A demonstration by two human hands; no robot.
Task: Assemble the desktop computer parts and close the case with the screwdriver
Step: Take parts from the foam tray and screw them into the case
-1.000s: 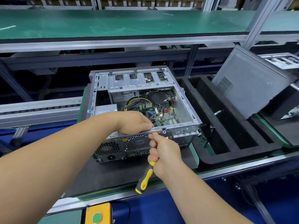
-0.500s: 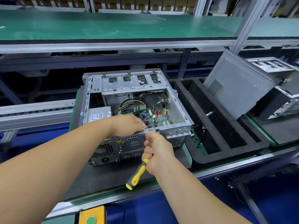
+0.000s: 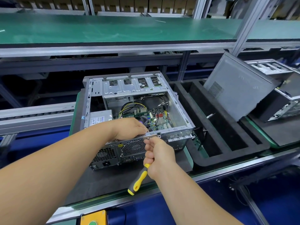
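Fingers of right hand (image 3: 159,153) curled round yellow-black screwdriver (image 3: 139,179), handle pointing down-left, fingertips pinching at a small screw (image 3: 159,136) on the computer case (image 3: 177,111) rear rim. Left hand (image 3: 131,129) rests inside the open case on that rim, fingers bent over the edge. Case lies on its side on dark mat (image 3: 100,181); grey side panel (image 3: 235,90) leans in foam tray (image 3: 227,143) to the right.

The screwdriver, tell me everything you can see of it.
The screwdriver has a yellow and black handle, plastic or rubber by its look. It slants down and left from the right hand, which grips its upper part. The shaft and tip are hidden. The butt end hangs free over the front edge of the workbench.
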